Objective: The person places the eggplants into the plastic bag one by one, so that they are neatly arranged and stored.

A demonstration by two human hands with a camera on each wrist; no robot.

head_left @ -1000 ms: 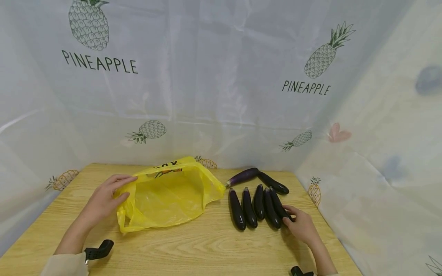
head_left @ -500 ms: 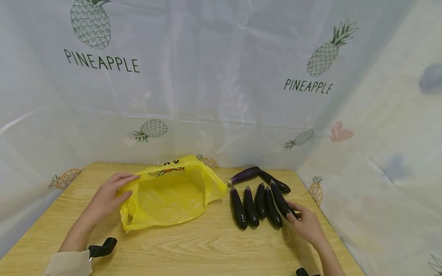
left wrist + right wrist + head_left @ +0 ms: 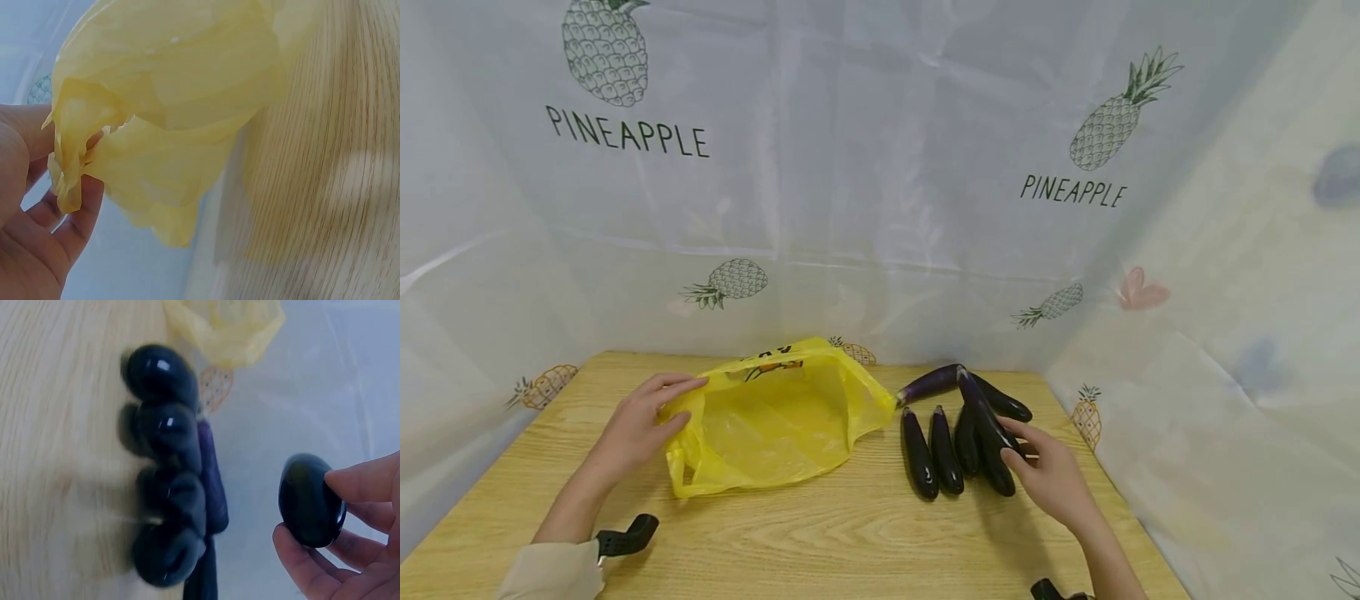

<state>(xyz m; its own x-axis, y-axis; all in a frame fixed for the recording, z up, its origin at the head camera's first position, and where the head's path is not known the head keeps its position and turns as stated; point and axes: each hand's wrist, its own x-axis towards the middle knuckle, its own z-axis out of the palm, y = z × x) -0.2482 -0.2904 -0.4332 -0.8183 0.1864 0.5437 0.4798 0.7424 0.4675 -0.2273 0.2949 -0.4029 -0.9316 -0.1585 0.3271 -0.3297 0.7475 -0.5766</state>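
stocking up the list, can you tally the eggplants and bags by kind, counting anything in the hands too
Eggplants: 7 (1 held by the right hand, 4 in the front row, 2 behind)
Yellow bag: 1 (its edge held by the left hand)
Total: 8

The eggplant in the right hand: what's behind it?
Head view: counting from the left, the row's third eggplant, fourth eggplant and the back-right eggplant peek out behind the held eggplant. It covers their upper ends, so those can't be seen.
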